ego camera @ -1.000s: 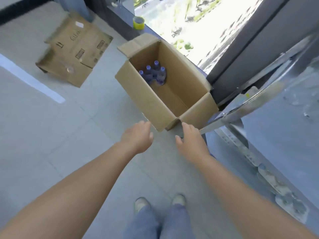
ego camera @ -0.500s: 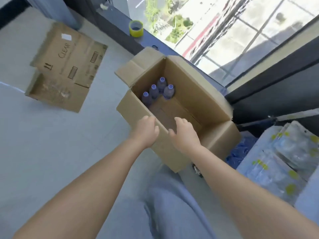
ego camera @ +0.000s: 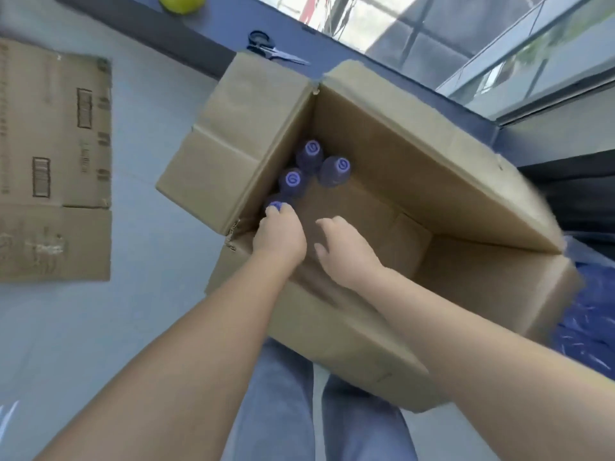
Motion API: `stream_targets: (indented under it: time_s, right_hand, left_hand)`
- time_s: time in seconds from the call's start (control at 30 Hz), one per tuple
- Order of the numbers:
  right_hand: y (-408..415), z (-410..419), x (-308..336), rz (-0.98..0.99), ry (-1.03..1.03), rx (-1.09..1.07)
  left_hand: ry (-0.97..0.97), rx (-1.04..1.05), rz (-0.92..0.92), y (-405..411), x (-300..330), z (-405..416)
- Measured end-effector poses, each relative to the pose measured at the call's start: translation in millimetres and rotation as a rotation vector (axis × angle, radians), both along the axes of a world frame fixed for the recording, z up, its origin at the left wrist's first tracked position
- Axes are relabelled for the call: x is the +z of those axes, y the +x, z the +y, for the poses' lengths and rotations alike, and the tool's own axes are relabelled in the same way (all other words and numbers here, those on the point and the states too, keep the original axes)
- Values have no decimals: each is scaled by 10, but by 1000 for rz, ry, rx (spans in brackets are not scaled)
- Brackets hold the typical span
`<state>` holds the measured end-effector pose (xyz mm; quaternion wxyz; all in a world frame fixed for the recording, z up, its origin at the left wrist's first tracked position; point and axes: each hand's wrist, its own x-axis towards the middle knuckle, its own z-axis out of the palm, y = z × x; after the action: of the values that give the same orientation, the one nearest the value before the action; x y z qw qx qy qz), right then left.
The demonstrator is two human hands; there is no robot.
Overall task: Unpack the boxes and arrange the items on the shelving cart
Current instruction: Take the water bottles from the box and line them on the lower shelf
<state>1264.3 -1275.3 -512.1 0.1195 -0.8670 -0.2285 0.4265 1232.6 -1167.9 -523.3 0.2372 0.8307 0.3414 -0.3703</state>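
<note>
Four purple-capped bottles (ego camera: 309, 174) stand upright, clustered in the far left corner of the open cardboard box (ego camera: 416, 181), whose floor is otherwise bare; most of its load appears already removed. The left hand (ego camera: 281, 232) reaches into the box, its fingertips (ego camera: 273, 210) touching the cap of the nearest bottle (ego camera: 275, 204), fingers curled over it as if to pinch and lift; a full grip is not yet evident. The right hand (ego camera: 346, 252) hovers inside the box beside the left, fingers loosely spread and holding nothing, probably placed to take a second bottle. The box flaps are folded outward, keeping the opening free. Scissors (ego camera: 273, 51) lie on the dark sill behind the box; a flattened carton (ego camera: 53, 161) rests on the floor, well to the left.
</note>
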Motion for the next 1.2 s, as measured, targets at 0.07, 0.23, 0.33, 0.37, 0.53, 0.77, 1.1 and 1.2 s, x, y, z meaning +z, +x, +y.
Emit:
stream_targets:
  time_s: [0.07, 0.23, 0.33, 0.37, 0.53, 0.77, 1.1, 1.2]
  right_hand:
    - [154, 229, -405, -1, -23, 60]
    - [549, 694, -1143, -129, 30, 90]
    - [645, 839, -1456, -92, -3, 192]
    - [652, 870, -1530, -93, -5, 201]
    - [633, 904, -1637, -210, 17, 258]
    - [356, 349, -1098, -215, 28, 81]
    - [-487, -856, 597, -277, 1, -565]
    - [-840, -1243, 1081, -337, 63, -702]
  left_hand:
    - [6, -125, 45, 75, -399, 77]
    - [58, -251, 153, 217, -1155, 187]
    - [95, -284, 160, 209, -1452, 213]
    - [105, -291, 160, 207, -1513, 221]
    - [106, -339, 118, 274, -1574, 305]
    - [59, -405, 64, 148, -1007, 234]
    - [35, -722, -235, -265, 806, -471]
    - [30, -747, -355, -502, 1338, -932]
